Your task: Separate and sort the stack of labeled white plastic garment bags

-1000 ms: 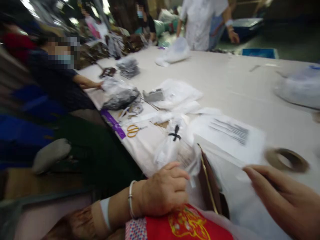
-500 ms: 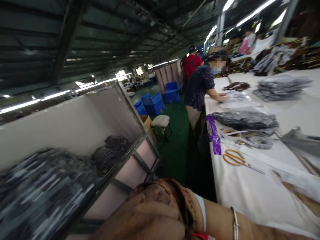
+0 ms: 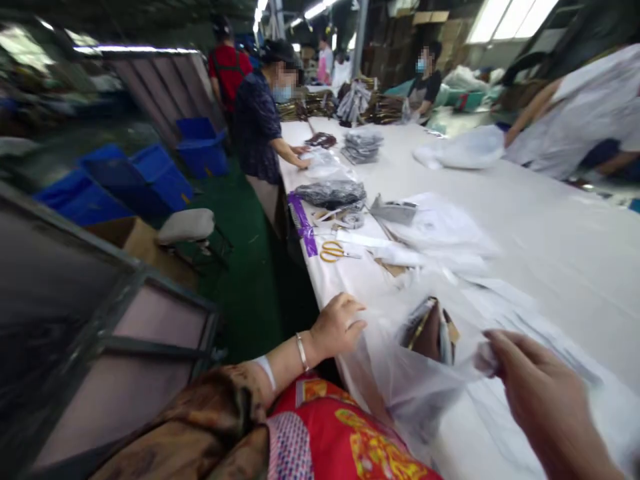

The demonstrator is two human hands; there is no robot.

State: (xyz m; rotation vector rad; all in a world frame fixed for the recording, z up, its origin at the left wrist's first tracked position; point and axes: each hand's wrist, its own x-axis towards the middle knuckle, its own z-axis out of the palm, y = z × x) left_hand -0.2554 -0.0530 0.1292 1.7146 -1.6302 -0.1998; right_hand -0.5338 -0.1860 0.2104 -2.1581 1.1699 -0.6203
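Clear plastic, thin and crinkled: a bag [image 3: 415, 380] lies at the near edge of the long white tabletop [image 3: 550, 227], with a brown flat item edged in gold [image 3: 430, 327] standing partly inside its mouth.

Head view. Left hand [image 3: 337, 327] rests on the bag's left side, fingers [image 3: 353, 319] curled and pressed down on the film near the tabletop edge. Right hand [image 3: 545, 400] holds the opposite side of the mouth, fingertips pinching a fold of plastic at about the level of the brown item. Blur hides the exact grip.

Judgement: the film looks slippery and limp, so both sides want holding taut and apart, or the mouth will collapse against the item.

Further along the same edge: orange-handled scissors [image 3: 333, 251], a purple strip [image 3: 301, 223], a dark bagged bundle [image 3: 330, 193]. A person in a dark patterned top [image 3: 257, 127] works at the tabletop beyond.
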